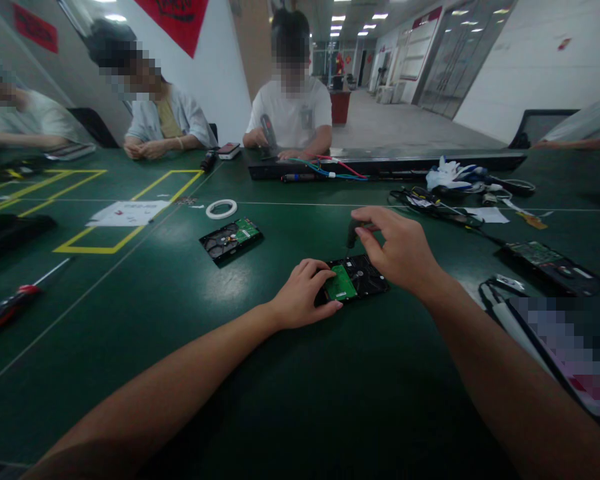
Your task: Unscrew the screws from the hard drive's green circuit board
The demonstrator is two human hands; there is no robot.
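A hard drive with a green circuit board (363,275) lies on the green table (220,373) in front of me. My left hand (305,293) grips its left end, with fingers on the board side and thumb along the near edge. Above the drive's far edge, my right hand (397,243) pinches a short dark screwdriver (352,235), held upright. Its tip is too small to make out, so contact with the drive cannot be told. A second hard drive (231,240) rests farther back on the left, near a white ring (221,209).
A red-black screwdriver (10,308) lies at left, beyond it a paper sheet (127,213). At right are another drive (555,267), cables (430,207) and white gloves (453,175). A long black bar (390,167) spans the back. Several people sit around the table.
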